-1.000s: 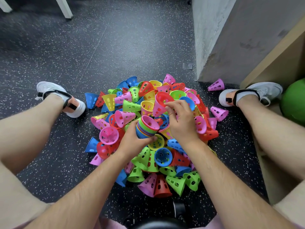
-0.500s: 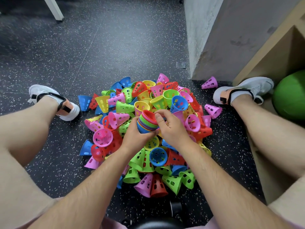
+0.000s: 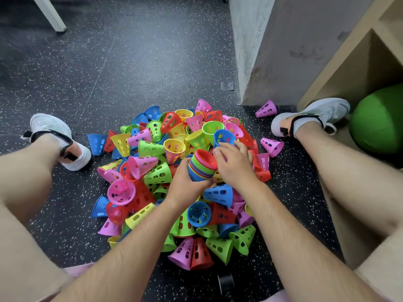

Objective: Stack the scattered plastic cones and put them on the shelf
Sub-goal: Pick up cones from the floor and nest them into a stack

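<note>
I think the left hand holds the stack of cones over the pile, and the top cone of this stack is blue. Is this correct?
Not fully. The left hand does hold the stack of cones over the pile, but the top cone of this stack is red, not blue. The head view shows it.

A dark speckled floor (image 3: 130,62) fills the view. A grey concrete pillar (image 3: 272,51) stands at upper right, a scrap of grey tape (image 3: 227,86) just left of its base. A green ball (image 3: 379,120) lies beside the right shoe (image 3: 322,110); the left shoe (image 3: 48,127) is well apart. A white leg (image 3: 49,13) slants at top left.
</note>
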A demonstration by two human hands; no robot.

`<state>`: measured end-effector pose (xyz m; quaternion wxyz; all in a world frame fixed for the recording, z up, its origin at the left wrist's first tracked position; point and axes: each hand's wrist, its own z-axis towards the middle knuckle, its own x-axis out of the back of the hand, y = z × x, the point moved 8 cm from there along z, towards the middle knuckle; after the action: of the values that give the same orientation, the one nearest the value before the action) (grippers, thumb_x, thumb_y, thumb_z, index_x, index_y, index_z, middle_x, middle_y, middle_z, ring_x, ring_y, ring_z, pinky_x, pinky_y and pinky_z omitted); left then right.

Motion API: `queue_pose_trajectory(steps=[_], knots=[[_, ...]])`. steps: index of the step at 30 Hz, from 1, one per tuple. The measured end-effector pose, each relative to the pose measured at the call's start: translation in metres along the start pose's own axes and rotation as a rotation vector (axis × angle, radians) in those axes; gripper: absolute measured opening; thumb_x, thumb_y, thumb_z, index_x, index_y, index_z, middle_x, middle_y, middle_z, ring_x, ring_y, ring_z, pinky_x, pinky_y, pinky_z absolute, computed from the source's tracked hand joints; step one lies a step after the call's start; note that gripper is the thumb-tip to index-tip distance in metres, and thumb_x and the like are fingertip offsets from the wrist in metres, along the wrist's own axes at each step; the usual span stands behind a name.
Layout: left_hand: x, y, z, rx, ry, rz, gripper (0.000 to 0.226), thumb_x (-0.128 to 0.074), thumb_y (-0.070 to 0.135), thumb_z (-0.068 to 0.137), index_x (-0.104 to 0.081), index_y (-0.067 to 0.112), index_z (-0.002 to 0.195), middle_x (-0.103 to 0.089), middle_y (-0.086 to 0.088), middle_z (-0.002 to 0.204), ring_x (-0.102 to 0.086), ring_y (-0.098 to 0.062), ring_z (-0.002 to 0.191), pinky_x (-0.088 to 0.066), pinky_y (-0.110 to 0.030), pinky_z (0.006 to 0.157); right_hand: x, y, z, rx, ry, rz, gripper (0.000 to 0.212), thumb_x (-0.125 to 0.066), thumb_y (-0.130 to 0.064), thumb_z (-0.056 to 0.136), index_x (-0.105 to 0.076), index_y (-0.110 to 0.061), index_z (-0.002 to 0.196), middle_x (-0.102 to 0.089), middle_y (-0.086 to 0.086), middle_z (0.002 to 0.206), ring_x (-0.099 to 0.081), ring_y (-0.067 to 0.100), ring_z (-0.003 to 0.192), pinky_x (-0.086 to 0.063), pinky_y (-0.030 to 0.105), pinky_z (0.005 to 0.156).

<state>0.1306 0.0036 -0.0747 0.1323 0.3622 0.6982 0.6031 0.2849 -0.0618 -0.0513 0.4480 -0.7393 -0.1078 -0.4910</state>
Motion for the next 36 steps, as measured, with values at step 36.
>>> queue_pose_trajectory(steps=[36], knots=[[0.019,-0.013,-0.023,0.033,-0.005,0.035,0.060,-0.094,0.030,0.073,-0.053,0.027,0.117,-0.066,0.001,0.103,-0.069,-0.011,0.085,-0.056,-0.025,0.069,0.001,-0.013,-0.034,0.139,0.027,-0.014,0.040,-0.052,-0.015,0.099,-0.056,-0.011,0.138,-0.054,0.003,0.141,-0.041,0.022,0.135,-0.025,0.028,0.113]])
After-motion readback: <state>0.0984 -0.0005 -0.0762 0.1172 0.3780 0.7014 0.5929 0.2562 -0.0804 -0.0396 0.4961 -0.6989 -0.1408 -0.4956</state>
